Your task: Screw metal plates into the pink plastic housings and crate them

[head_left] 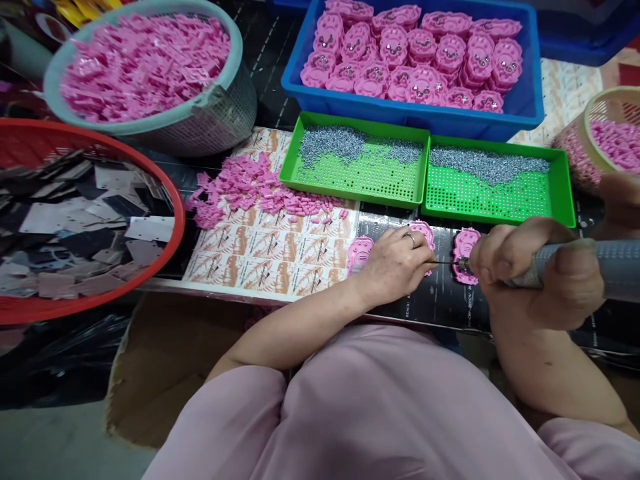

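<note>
My right hand (pixel 530 267) is wrapped round a grey electric screwdriver (pixel 620 268), held level, its thin bit pointing left. The bit's tip reaches the fingers of my left hand (pixel 400 263), which wears a ring and presses on a pink plastic piece (pixel 423 233) on the black table edge. My left fingers are bent together, and what lies beneath them is partly hidden. Left of that hand lies another pink piece (pixel 360 252). A third pink piece (pixel 466 257) lies under the front end of the screwdriver.
Two green trays (pixel 355 193) of small screws stand behind my hands, with a blue bin (pixel 415 120) of stacked pink pieces beyond. Loose pink parts (pixel 250 187) lie left. A red basket (pixel 175 220), a pale green basket (pixel 240 87) and a cream basket (pixel 595 107) flank them.
</note>
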A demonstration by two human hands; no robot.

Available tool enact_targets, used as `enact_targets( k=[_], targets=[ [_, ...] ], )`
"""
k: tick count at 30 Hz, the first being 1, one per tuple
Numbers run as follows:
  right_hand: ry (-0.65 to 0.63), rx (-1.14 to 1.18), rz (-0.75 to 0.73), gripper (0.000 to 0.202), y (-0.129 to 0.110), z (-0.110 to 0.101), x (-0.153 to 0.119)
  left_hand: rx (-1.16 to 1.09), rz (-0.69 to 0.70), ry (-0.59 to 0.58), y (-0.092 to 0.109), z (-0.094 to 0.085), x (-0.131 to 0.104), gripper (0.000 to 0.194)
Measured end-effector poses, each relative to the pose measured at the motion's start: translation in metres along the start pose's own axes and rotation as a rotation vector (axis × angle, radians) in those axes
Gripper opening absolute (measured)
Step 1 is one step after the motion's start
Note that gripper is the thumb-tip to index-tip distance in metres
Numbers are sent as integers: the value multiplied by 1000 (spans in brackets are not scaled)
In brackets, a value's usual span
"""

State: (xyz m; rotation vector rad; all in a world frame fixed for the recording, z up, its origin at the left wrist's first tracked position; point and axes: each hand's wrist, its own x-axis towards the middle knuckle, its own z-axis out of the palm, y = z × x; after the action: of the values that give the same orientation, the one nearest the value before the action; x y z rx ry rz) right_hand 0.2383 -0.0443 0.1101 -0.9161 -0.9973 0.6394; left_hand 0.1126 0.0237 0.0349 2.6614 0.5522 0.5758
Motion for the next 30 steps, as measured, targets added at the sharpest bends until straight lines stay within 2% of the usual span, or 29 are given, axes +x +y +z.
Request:
enact_targets(
  k=[4, 7, 10, 12, 20, 26, 30],
  targets=[
    [-42, -28, -101, 23, 7, -3, 2, -1, -17, -44, -1, -1, -1, 20],
    [-31, -69, -185, 20, 11, -13, 6, 75, -55, -77, -3, -1, -1, 34],
    [32, -106, -148, 38, 10, -22, 9, 157, -57, -130, -4, -1, -2, 33],
    [67, -112, -148, 42, 10, -26, 9, 186, -44, -153, -3, -1, -2, 31],
    [41, -108, -154, 40, 13, -27, 6, 239, 6, -150, -2, -2, -3, 31],
    [-16, -93, -240, 21, 16, -30, 7, 152, 23, -135, -5, -2, -5, 30],
    [-45, -75, -257, 21, 18, -30, 8, 144, 15, -143, -6, -2, -5, 24]
  ],
)
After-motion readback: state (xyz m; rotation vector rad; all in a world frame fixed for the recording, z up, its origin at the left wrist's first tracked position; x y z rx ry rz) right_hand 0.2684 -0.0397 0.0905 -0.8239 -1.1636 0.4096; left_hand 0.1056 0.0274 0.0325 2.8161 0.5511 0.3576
